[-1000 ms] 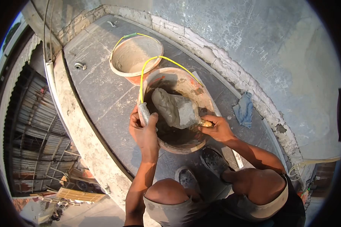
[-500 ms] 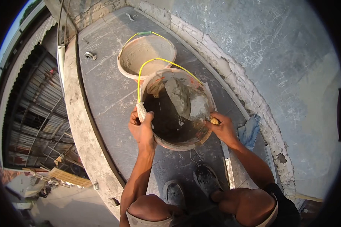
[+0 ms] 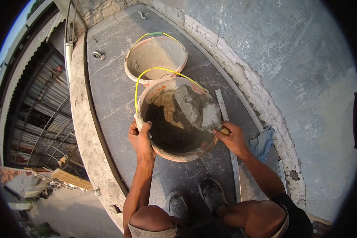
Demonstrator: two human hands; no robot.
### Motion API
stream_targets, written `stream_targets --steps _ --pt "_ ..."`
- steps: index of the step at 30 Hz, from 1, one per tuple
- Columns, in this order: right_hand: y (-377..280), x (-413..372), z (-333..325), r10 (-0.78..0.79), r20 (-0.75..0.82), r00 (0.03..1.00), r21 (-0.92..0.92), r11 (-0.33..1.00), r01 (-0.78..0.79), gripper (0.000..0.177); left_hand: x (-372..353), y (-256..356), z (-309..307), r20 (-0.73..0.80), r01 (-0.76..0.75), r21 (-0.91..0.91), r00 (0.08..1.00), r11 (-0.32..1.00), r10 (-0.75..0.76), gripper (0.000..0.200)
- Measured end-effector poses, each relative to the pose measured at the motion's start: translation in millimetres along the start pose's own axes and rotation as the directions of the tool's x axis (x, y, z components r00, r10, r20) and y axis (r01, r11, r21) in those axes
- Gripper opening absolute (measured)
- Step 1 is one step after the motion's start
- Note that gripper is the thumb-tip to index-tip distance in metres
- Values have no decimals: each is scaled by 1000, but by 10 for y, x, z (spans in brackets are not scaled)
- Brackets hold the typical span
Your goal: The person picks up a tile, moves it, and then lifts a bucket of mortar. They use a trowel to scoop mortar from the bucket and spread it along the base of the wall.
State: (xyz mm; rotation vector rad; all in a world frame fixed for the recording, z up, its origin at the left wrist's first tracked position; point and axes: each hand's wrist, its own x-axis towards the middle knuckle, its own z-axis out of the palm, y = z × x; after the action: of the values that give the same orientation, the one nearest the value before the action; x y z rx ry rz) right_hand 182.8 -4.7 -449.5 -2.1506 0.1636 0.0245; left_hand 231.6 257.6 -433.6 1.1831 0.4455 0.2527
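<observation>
A mortar-stained bucket (image 3: 162, 154) with a yellow wire handle (image 3: 162, 68) is in front of me, its dark inside partly in shadow. My left hand (image 3: 141, 139) grips its left side, where the handle's whitish grip (image 3: 139, 121) meets the rim, thumb on top. In my right hand (image 3: 235, 139) is the yellowish handle of a trowel (image 3: 211, 117). The trowel's grey blade lies over the right part of the bucket's opening. A lump of wet grey mortar (image 3: 188, 105) rests on and beside the blade.
Behind stands a second bucket (image 3: 129, 73) coated with mortar. A metal straightedge (image 3: 222, 105) and a blue cloth (image 3: 261, 143) lie on the right. A low concrete edge (image 3: 87, 115) on the left borders a drop to the ground below. A metal fitting (image 3: 98, 55) sits on the tiles.
The held bucket has shifted slightly left and toward me, uncovering more of the straightedge. More sunlight falls inside it. Both hands keep their grips.
</observation>
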Motion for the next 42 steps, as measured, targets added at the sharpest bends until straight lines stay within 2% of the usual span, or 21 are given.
stream_targets --steps 4,7,13,16,18,23,25,26,28,31,34,37,42 --pt "-19 38 -22 22 28 999 44 999 -24 32 58 -40 -81 -6 -20 35 1000 999 20 14" --pt "43 58 -32 47 39 998 237 970 -55 30 65 -89 -173 49 -45 39 998 998 44 8" --pt "526 327 -159 75 -152 986 282 959 -29 27 77 -101 -348 28 3 15 1000 1000 -3 14" --pt "1020 538 -244 106 -250 962 302 953 -26 26 110 -105 -430 48 28 21 998 999 -29 17" --pt "1175 626 -330 299 -277 913 394 902 -175 24 130 -129 -497 4 40 23 999 999 -40 21" --pt "1861 836 -449 351 -348 869 349 909 -228 23 148 -166 -620 -6 89 13 996 996 -88 24" --pt "1923 881 -485 468 -259 845 424 841 -336 22 160 -182 -660 -10 98 16 995 995 -97 25" --pt "1954 903 -504 473 -259 842 425 839 -341 22 163 -185 -669 -18 104 18 994 994 -104 26" --pt "1907 961 -563 536 -121 836 538 743 -398 24 150 -170 -644 -33 111 41 993 993 -109 27" --pt "1799 1049 -657 544 -23 839 629 660 -411 27 173 -182 -656 -78 132 31 989 991 -129 29" --pt "1800 1122 -762 579 21 815 669 598 -441 31 160 -150 -642 -55 124 39 991 992 -122 29" --pt "1853 1094 -846 601 72 796 630 591 -503 34 147 -132 -586 -25 126 26 992 992 -125 30" --pt "1770 938 -1001 644 81 761 631 557 -539 36 143 -119 -640 -65 142 86 988 986 -137 30"
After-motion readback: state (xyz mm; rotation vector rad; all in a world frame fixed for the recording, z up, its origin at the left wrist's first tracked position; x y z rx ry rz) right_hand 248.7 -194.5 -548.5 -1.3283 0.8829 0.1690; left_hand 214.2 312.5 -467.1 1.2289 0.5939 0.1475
